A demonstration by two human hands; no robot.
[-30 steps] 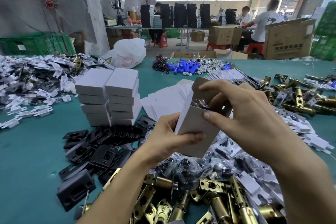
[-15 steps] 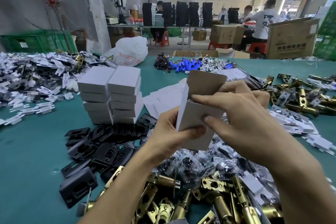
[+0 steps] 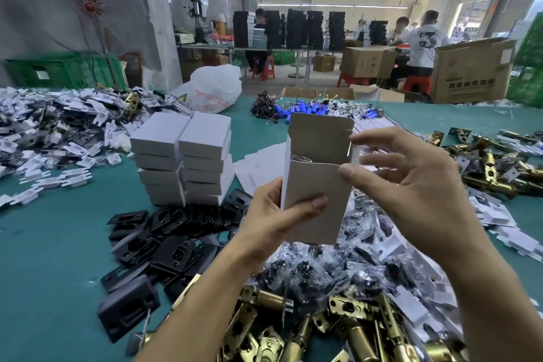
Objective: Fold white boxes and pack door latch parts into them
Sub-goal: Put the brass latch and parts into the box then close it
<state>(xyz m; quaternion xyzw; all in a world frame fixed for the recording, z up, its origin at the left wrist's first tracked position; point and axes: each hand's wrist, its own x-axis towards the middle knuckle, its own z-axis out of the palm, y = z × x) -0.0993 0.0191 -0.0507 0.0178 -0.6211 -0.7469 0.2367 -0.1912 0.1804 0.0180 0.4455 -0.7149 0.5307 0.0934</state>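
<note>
My left hand grips a white box upright by its lower left side, thumb across the front. The box's top lid flap stands straight up and the mouth is uncovered; something shiny shows inside. My right hand hovers at the box's upper right, fingers spread, thumb tip touching the front edge and index tip near the lid flap's right corner. Brass latch bolts lie in a pile below, with bagged small parts above them and black strike plates to the left.
Two stacks of closed white boxes stand on the green table. Flat box blanks lie behind the held box. White plastic pieces heap at left, more brass latches at right, blue parts at the back. People work at far tables.
The right hand has drawn its fingers out of the box mouth and off the lid. The lid flap, bent over before, now stands upright, and the box sits straighter.
</note>
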